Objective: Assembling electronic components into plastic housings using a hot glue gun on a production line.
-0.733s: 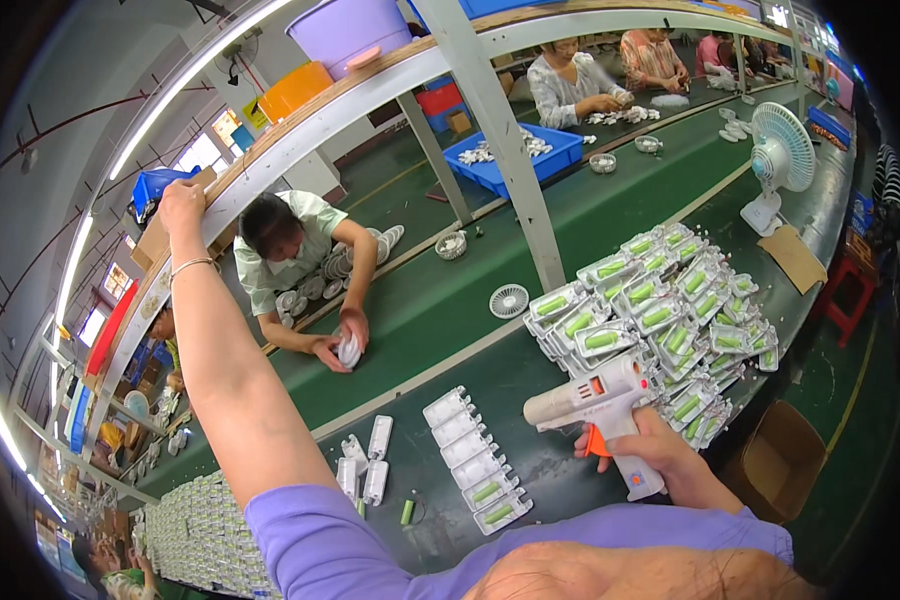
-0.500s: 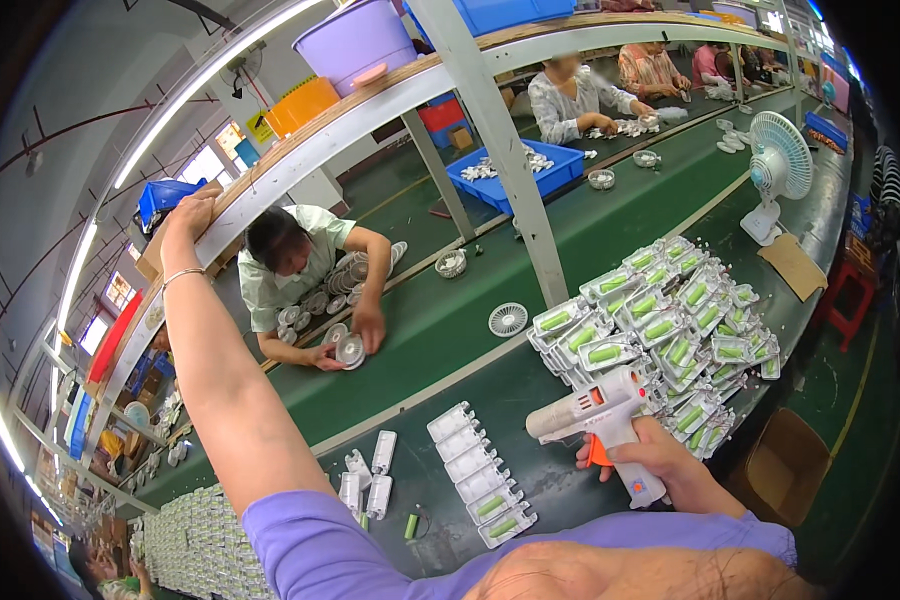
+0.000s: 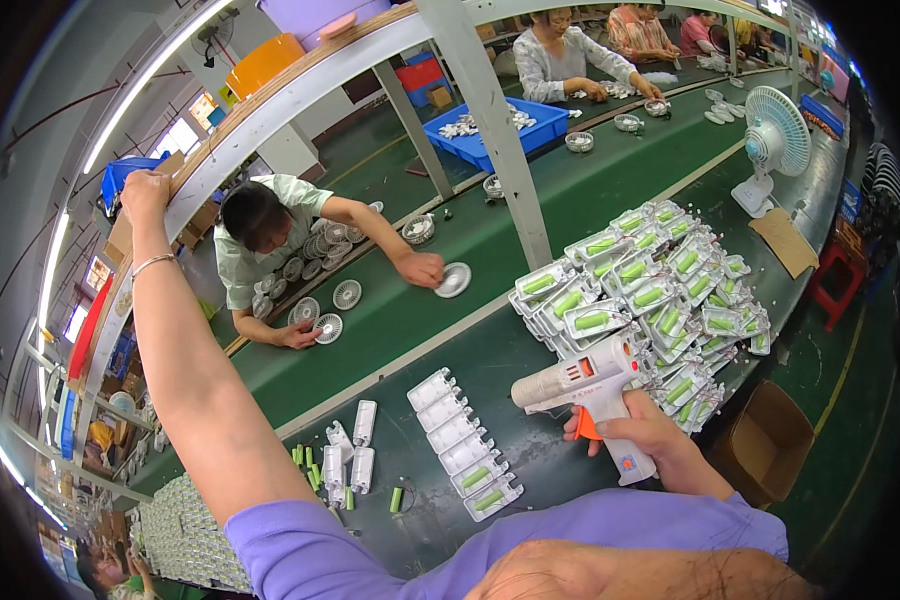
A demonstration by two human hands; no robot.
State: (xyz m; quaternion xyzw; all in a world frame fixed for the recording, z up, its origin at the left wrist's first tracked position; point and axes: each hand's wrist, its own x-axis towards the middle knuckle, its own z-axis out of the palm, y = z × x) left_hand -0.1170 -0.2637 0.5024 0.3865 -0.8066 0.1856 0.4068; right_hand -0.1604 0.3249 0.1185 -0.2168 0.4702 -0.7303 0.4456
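Note:
My right hand [image 3: 642,432] is wrapped round the grip of a white hot glue gun [image 3: 582,385] with an orange trigger, its nozzle pointing left over the bench. My left hand [image 3: 147,194] is raised at the upper left, against the shelf edge beside a blue bin [image 3: 130,172]. Its fingers look curled, and what they hold, if anything, is hidden. On the bench between my arms lies a row of white plastic housings [image 3: 452,432]; the nearest ones hold green battery cells [image 3: 488,499]. Loose housings [image 3: 362,470] and a loose green cell [image 3: 397,500] lie to the left.
A heap of housings with green cells [image 3: 660,310] covers the bench at right, near a small fan [image 3: 773,145] and cardboard [image 3: 783,242]. A shelf post [image 3: 490,130] rises beside the green conveyor [image 3: 390,330]. Across it, a co-worker [image 3: 280,235] handles round white grilles.
The scene has shifted slightly left in view. My left hand still reaches to the shelf, and my right keeps the glue gun. The co-worker's arm has stretched out to a white disc on the conveyor.

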